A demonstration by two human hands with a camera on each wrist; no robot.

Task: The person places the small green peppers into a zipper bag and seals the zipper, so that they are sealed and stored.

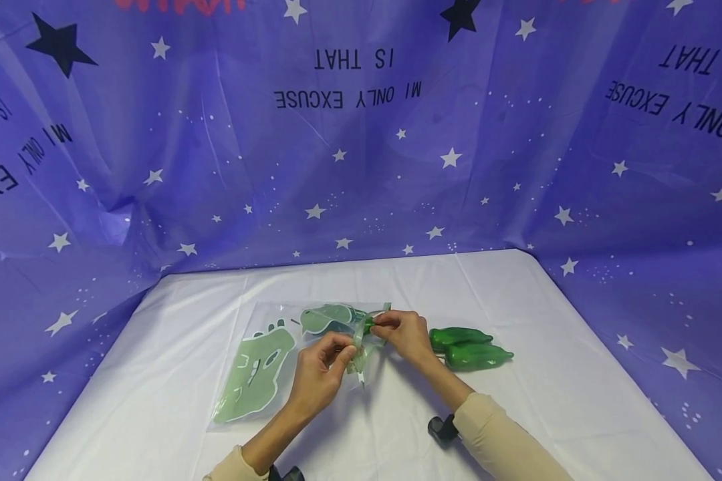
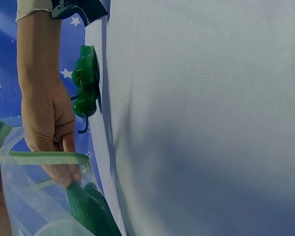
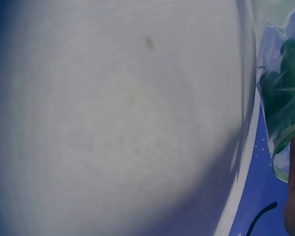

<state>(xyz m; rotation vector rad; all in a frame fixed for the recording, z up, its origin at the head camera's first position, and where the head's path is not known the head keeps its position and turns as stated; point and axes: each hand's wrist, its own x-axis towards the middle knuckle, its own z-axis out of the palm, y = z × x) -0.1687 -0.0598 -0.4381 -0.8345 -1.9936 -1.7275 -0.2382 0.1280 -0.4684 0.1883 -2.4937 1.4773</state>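
- The left hand (image 1: 320, 374) pinches the rim of a clear zip bag (image 1: 241, 401) with its thumb and fingers; in the left wrist view it is mostly cut off.
- The right hand (image 1: 404, 336) has its fingertips close together inside the bag's mouth, pinching the end of a green pepper (image 2: 88, 211).
- That pepper is partly hidden by the fingers and the shiny plastic. The right wrist view shows 2 dark green shapes in the bag, but their edges are hard to see.
- The bag lies on the white cloth (image 1: 577, 401), with a green monster picture (image 1: 255, 377) on it.
- 2 more peppers (image 1: 478, 356) lie side by side just past the right hand; the front pepper hides part of the back pepper.
- Both tan sleeves (image 1: 505, 437) are cut off.
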